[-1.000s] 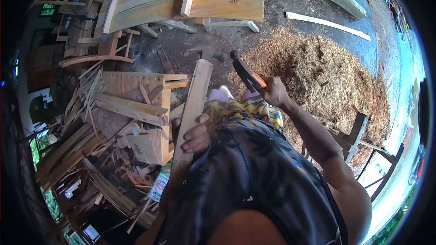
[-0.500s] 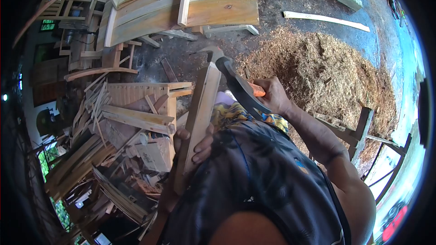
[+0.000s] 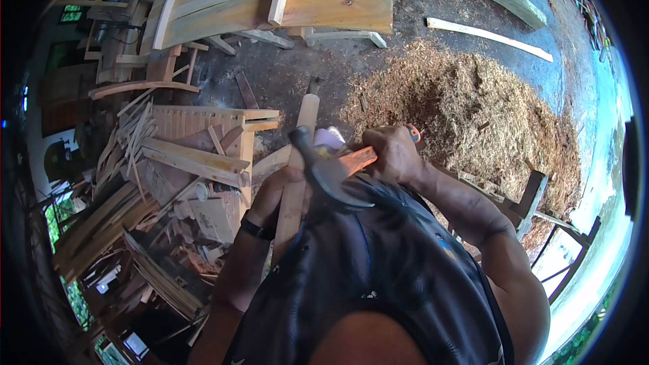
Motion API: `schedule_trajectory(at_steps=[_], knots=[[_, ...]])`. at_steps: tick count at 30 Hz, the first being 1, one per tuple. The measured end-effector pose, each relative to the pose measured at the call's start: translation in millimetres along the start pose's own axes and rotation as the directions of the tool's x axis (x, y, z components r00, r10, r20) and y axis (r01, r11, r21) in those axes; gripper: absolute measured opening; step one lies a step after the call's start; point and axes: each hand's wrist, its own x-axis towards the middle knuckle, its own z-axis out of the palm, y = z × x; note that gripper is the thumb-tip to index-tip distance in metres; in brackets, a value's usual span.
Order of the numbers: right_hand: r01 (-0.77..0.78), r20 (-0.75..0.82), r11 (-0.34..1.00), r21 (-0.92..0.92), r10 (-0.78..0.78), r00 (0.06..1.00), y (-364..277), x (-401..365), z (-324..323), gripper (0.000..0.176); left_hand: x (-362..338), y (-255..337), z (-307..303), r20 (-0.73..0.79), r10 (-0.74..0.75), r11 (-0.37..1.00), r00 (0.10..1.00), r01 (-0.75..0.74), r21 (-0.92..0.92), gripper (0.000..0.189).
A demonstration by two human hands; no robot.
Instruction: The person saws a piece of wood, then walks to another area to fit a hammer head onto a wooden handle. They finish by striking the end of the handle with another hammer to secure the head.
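My left hand (image 3: 276,192) is closed around a long, narrow piece of wood (image 3: 291,213) held lengthwise in front of my body. A small dark piece (image 3: 314,84) shows just past the wood's far end. In my right hand (image 3: 393,154) is a claw hammer (image 3: 331,179), gripped by its orange handle. The hammer's dark head overlaps the middle of the wood in this view, close beside my left fingers, and hides part of them. The claw points back toward my dark shirt.
A large heap of wood shavings (image 3: 487,115) lies ahead on the right. Joined planks (image 3: 338,10) stand at the top. On the left are a slatted wooden piece (image 3: 196,121) and stacked scrap lumber (image 3: 94,236). A pale strip (image 3: 490,39) lies on the floor.
The hammer has come down and back from the wood's far end to its middle, with the head turned. My left hand has shifted up along the wood, which looks more edge-on.
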Motion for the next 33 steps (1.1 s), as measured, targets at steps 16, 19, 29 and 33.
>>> schedule_trajectory(at_steps=[16,19,29,33], knots=[[-0.265,0.054,0.944,-0.195,0.280,0.959,35.8,28.9,11.6,0.024,7.9,4.5,-7.1,-0.174,0.018,0.996,0.985,-0.003,0.085,0.036],[-0.063,0.055,0.991,-0.114,0.070,0.996,25.8,25.2,2.6,0.025,-1.9,16.4,11.5,-0.170,0.038,0.995,0.985,-0.023,0.092,0.037],[-0.398,0.036,0.913,-0.088,0.403,0.915,56.6,-2.6,-6.3,0.028,-6.5,0.9,-54.3,-0.260,0.323,0.902,0.910,-0.213,0.374,0.039],[-0.409,-0.019,0.913,-0.003,0.409,0.912,66.8,-22.6,-9.7,0.017,-32.6,12.3,-56.5,-0.233,0.448,0.879,0.863,-0.378,0.291,0.054]])
